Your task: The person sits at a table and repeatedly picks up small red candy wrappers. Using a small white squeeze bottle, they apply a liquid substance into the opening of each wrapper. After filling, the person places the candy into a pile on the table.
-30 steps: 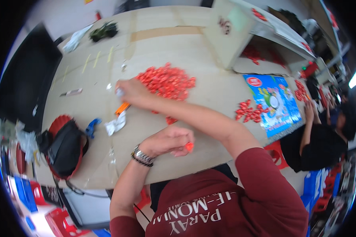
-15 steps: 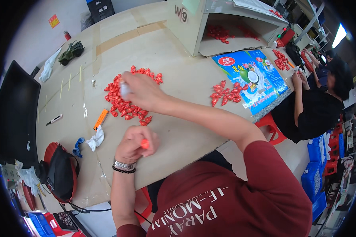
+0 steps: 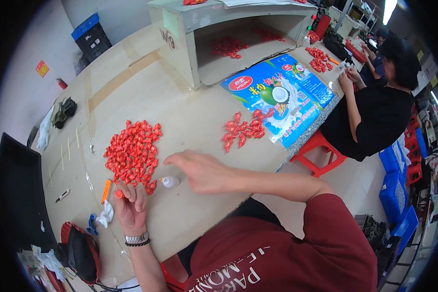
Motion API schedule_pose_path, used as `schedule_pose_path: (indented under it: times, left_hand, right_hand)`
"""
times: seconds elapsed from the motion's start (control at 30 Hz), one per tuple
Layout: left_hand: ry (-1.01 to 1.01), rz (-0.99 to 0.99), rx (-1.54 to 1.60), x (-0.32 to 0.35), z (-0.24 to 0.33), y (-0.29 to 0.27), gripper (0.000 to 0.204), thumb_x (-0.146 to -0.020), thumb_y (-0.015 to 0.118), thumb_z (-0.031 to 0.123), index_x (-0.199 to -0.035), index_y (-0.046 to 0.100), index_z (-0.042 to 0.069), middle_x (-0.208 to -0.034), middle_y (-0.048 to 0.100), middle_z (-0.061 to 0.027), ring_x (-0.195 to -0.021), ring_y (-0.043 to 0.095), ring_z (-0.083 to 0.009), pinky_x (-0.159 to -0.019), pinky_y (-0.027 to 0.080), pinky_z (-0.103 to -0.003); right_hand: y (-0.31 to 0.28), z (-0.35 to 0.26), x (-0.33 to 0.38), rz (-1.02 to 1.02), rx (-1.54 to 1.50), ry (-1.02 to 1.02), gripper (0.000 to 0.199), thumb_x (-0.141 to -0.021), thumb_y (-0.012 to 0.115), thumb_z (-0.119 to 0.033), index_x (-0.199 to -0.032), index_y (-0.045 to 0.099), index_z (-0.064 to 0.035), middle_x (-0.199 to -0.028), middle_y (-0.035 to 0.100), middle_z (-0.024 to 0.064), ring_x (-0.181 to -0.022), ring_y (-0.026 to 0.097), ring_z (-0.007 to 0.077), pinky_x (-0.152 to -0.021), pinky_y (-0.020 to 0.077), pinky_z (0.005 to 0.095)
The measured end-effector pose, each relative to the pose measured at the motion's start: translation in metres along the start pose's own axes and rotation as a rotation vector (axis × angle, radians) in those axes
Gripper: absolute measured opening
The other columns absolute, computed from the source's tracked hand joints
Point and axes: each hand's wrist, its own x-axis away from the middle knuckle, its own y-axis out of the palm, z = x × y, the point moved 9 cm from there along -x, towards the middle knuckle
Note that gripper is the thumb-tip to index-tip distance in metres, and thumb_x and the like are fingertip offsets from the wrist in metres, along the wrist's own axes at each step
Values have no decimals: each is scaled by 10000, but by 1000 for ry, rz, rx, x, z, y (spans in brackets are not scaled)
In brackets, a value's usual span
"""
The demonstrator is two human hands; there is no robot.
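Workshop table (image 3: 190,121), pale and broad, carries red candies (image 3: 133,152) in heaps.

Head view — one fisheye, looking steeply down

Close over the table (image 3: 190,121) — forearms enter from six o'clock, rim edges bend.

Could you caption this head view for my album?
Left hand pinches a red wrapped candy beside the candy pile; right hand hovers open.

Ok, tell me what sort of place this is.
Probably a small factory or packing workshop. A long shared worktable carries heaps of red wrapped pieces, a co-worker sits at the same table with another red heap, and stacked blue crates stand on the floor.
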Motion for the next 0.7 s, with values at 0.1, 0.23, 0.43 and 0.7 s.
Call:
schedule_pose_path:
  times: [0.1,0.23,0.43,0.7]
  left_hand:
    - [73,102,-26,-1,7,-14,279,-1011,451,336,-893,449,83,-740,400,4,-494,350,-83,-402,309,-210]
    - [98,193,-79,-12,7,-24,264,-1005,473,326,-902,464,83,-762,436,3,-501,364,-84,-410,306,-206]
    - [85,334,-187,-9,7,-36,275,-1028,406,326,-900,444,86,-742,414,2,-482,341,-82,-397,293,-204]
    - [56,406,-232,-6,5,-49,279,-1018,446,305,-846,432,86,-685,393,7,-451,334,-80,-377,274,-212]
  right_hand:
    - [-73,60,-23,128,226,-42,402,-776,507,61,-1147,569,-81,-1167,587,146,-1066,568,332,-903,464,416]
    - [-191,218,-82,445,863,-33,424,-938,513,-317,-1304,515,-103,-1305,515,169,-1281,419,387,-1056,371,421]
    - [-233,344,-163,284,937,333,583,-910,444,-565,-1340,486,-174,-1390,431,112,-1346,311,346,-1083,281,522]
    - [-213,396,-204,49,1033,382,569,-904,390,-612,-1352,479,-272,-1429,419,51,-1322,340,321,-1077,227,566]
